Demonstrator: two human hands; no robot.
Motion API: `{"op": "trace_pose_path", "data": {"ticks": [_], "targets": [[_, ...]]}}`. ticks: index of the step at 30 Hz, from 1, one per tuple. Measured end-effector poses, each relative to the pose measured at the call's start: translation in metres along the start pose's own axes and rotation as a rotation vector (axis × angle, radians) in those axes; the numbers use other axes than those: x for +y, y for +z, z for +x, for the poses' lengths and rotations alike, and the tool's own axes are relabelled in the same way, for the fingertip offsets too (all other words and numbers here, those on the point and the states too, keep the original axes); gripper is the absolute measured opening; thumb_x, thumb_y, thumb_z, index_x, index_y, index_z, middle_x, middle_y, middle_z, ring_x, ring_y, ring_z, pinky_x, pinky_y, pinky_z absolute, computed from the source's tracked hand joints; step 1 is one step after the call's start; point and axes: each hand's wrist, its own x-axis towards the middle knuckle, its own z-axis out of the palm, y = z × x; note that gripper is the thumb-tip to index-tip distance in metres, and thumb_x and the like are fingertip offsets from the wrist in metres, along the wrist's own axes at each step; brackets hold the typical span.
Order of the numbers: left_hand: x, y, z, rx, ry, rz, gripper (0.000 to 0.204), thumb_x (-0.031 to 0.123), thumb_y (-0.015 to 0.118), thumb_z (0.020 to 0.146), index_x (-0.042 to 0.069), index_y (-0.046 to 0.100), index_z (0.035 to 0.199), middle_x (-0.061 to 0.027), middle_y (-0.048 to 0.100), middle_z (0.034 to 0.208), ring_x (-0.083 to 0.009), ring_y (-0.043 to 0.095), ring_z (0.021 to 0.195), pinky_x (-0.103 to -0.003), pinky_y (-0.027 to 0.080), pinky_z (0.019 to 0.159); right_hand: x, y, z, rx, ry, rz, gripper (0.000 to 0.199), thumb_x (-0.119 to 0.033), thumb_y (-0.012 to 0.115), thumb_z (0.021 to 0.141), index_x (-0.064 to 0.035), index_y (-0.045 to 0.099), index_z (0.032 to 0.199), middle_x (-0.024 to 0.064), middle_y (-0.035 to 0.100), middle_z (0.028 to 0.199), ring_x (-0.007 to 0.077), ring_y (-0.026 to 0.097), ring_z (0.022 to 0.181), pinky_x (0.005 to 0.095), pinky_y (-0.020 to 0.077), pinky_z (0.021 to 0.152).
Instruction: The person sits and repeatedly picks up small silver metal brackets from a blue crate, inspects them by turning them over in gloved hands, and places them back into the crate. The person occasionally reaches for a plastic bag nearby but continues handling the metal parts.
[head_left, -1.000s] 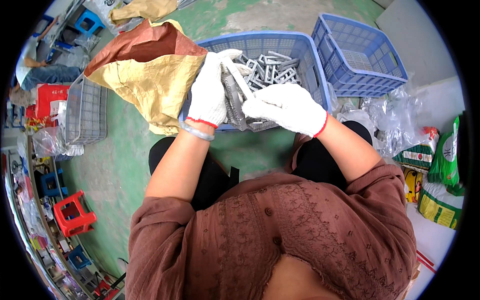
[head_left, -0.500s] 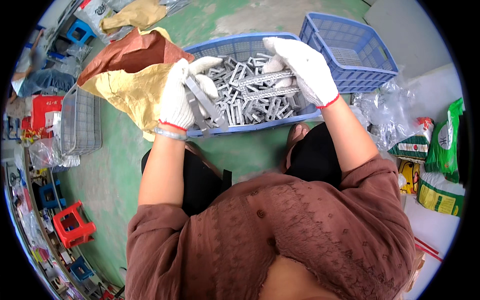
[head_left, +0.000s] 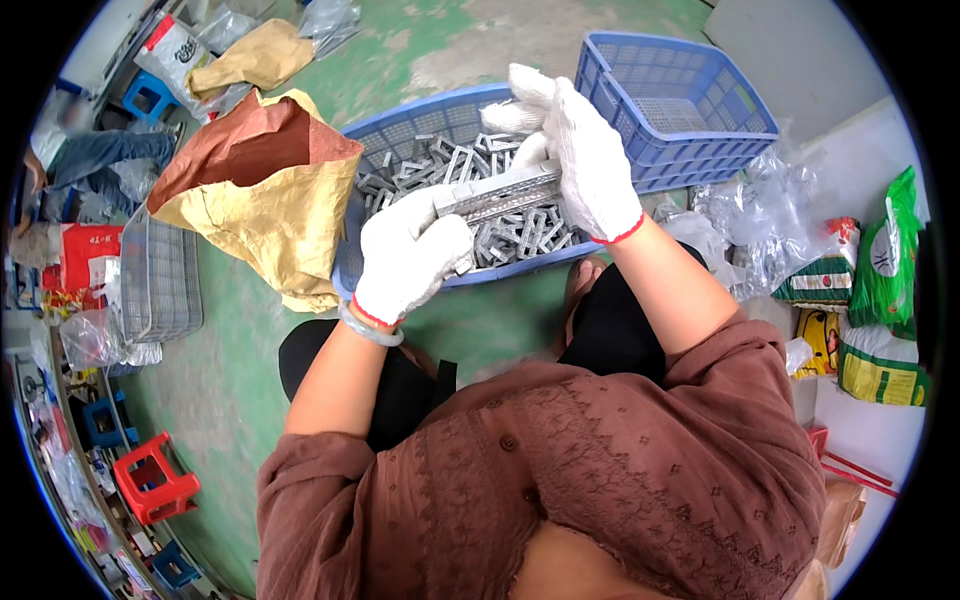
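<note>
Both my hands wear white knitted gloves with red cuffs. My left hand (head_left: 410,255) is closed around the near end of several long grey metal frames (head_left: 500,190), stacked side by side. The stack slants up to the right, above a blue plastic crate (head_left: 460,100). My right hand (head_left: 595,160) is at the far end, its palm against the ends and its fingers stretched out and apart. Under the stack, the crate holds a heap of loose grey metal frames (head_left: 515,240). Left of the crate stands an open yellow woven sack (head_left: 250,220) with a reddish-brown lining.
A second blue crate (head_left: 680,150) stands at the back right. Clear plastic bags (head_left: 760,210) and packed sacks (head_left: 885,260) lie along the right wall. On the left are a grey crate (head_left: 160,270) and a red stool (head_left: 155,478). Another person (head_left: 95,155) is at the far left.
The bars in my left hand and the frames in my right have come together into one stack. My left hand has moved right and turned; my right fingers have stretched out.
</note>
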Motion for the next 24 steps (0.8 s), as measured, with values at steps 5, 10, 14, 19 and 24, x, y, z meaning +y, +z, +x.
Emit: {"op": "trace_pose_path", "data": {"ticks": [5, 10, 14, 19, 24], "targets": [[-0.002, -0.01, 0.004, 0.094, 0.316, 0.615, 0.038, 0.015, 0.067, 0.083, 0.002, 0.069, 0.119, -0.0079, 0.072, 0.079, -0.0129, 0.066, 0.065, -0.025, 0.051, 0.062, 0.008, -0.018, 0.011, -0.191, 0.398, 0.144, 0.101, -0.077, 0.034, 0.092, 0.0077, 0.031, 0.146, 0.0238, 0.066, 0.109, 0.0263, 0.069, 0.07, 0.0336, 0.0579, 0.056], [-0.009, -0.02, 0.013, 0.153, 0.457, 0.753, 0.039, 0.016, 0.069, 0.08, 0.005, 0.071, 0.117, -0.0128, 0.074, 0.089, -0.019, 0.072, 0.072, -0.027, 0.054, 0.067, -0.006, -0.022, 0.01, -0.273, 0.436, 0.283, 0.109, -0.083, 0.036, 0.086, 0.0092, 0.031, 0.143, 0.0213, 0.067, 0.096, 0.0305, 0.07, 0.068, 0.0372, 0.058, 0.046], [-0.01, -0.022, 0.015, 0.168, 0.531, 0.783, 0.041, 0.015, 0.07, 0.078, 0.006, 0.072, 0.118, -0.0125, 0.074, 0.09, -0.0188, 0.072, 0.07, -0.027, 0.054, 0.066, -0.004, -0.018, 0.009, -0.257, 0.335, 0.277, 0.106, -0.082, 0.032, 0.088, 0.0089, 0.033, 0.144, 0.0203, 0.069, 0.1, 0.0309, 0.071, 0.073, 0.0352, 0.0595, 0.051], [-0.014, -0.027, 0.014, 0.163, 0.486, 0.822, 0.042, 0.014, 0.07, 0.077, 0.007, 0.071, 0.119, -0.0103, 0.075, 0.087, -0.0173, 0.07, 0.065, -0.027, 0.054, 0.064, -0.006, -0.018, 0.006, -0.278, 0.294, 0.244, 0.098, -0.078, 0.031, 0.092, 0.0062, 0.037, 0.143, 0.0201, 0.069, 0.102, 0.0306, 0.072, 0.076, 0.0342, 0.06, 0.052], [-0.012, -0.026, 0.009, 0.184, 0.435, 0.807, 0.044, 0.016, 0.072, 0.077, 0.009, 0.071, 0.12, -0.0091, 0.074, 0.083, -0.018, 0.069, 0.063, -0.027, 0.054, 0.063, -0.003, -0.017, 0.006, -0.304, 0.299, 0.228, 0.088, -0.071, 0.035, 0.095, 0.0032, 0.041, 0.141, 0.0194, 0.069, 0.102, 0.029, 0.071, 0.076, 0.0347, 0.0604, 0.053]]}}
